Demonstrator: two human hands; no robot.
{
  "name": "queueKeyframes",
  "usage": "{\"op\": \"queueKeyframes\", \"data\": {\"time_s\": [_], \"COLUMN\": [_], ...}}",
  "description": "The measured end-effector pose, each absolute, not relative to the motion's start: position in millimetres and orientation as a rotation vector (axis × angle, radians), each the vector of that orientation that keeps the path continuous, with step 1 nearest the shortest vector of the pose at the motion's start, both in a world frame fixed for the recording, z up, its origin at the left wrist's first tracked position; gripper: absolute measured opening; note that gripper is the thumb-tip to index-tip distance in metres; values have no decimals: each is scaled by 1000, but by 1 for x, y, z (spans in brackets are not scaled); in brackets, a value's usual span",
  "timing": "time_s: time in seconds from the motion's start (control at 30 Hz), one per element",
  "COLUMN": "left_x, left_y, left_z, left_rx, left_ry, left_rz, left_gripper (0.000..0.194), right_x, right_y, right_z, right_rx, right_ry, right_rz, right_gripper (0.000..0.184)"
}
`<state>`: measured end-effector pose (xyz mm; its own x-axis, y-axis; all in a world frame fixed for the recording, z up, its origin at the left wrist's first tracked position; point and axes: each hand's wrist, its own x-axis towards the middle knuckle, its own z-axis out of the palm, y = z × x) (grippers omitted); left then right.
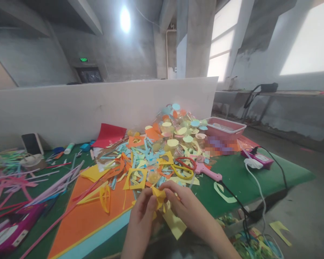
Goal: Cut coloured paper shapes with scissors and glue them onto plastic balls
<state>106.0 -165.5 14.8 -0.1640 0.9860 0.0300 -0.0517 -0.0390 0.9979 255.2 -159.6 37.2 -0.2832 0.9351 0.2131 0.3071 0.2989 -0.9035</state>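
Note:
Near the table's front edge, my left hand (144, 208) and my right hand (180, 197) meet around a small folded piece of yellow paper (158, 197). Fingers of both hands pinch it from either side. Just below the hands lies a pale yellow paper sheet (175, 225), partly covered by my right hand. Beyond them sit a yellow paper with a hole cut out (135, 178), scissors with yellow and red handles (183, 172) and a pink glue gun (208, 172). Orange paper sheets (83, 216) are to the left of my left hand.
Paper scraps and clear cups topped with coloured discs (175, 133) pile up at the middle. A pink basket (228, 126) stands at the back right, near a purple power strip (259, 158) with cords. A white partition (70, 111) closes the far side. Pink strips (18, 183) cover the left.

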Motion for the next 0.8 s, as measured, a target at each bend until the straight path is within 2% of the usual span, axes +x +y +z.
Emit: {"op": "queueKeyframes", "data": {"time_s": [0.2,0.33,0.6,0.8], "left_x": [106,100,97,91], "left_y": [-164,-158,-159,-157], "left_z": [14,10,7,11], "left_rx": [1154,1192,1338,1460], "left_ry": [1296,1275,1293,1312], "left_rz": [1358,1296,1269,1201], "left_gripper": [42,44,37,30], "right_x": [256,253,244,242], "right_y": [-160,-163,-165,-164], "right_z": [37,38,37,36], "right_rx": [-1188,-1231,-1347,-1201], "right_ry": [-1846,-1914,-1959,-2053], "right_rz": [929,837,387,466], "right_gripper": [27,26,22,21]}}
